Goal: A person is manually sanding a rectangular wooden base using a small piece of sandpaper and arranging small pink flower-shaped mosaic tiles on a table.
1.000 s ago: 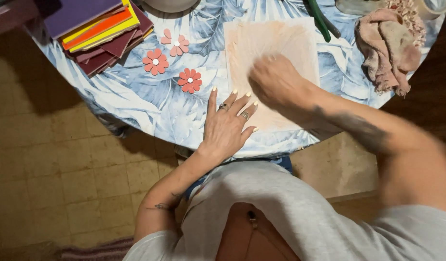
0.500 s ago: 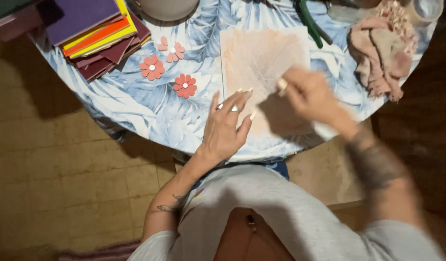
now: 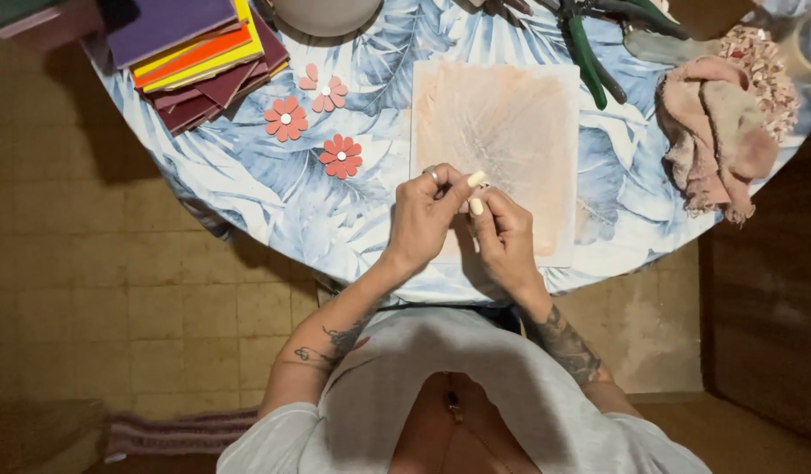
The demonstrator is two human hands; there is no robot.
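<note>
Close together, left hand (image 3: 420, 219) and right hand (image 3: 504, 239) with fingertips pinched over the peach sheet (image 3: 502, 132) on the bench (image 3: 247, 167), anything held too small to tell, paper flowers (image 3: 340, 155) left of them.

A pale peach sheet (image 3: 511, 132) lies flat on the round table. It is rectangular, faintly mottled, its near edge under the hands.
</note>
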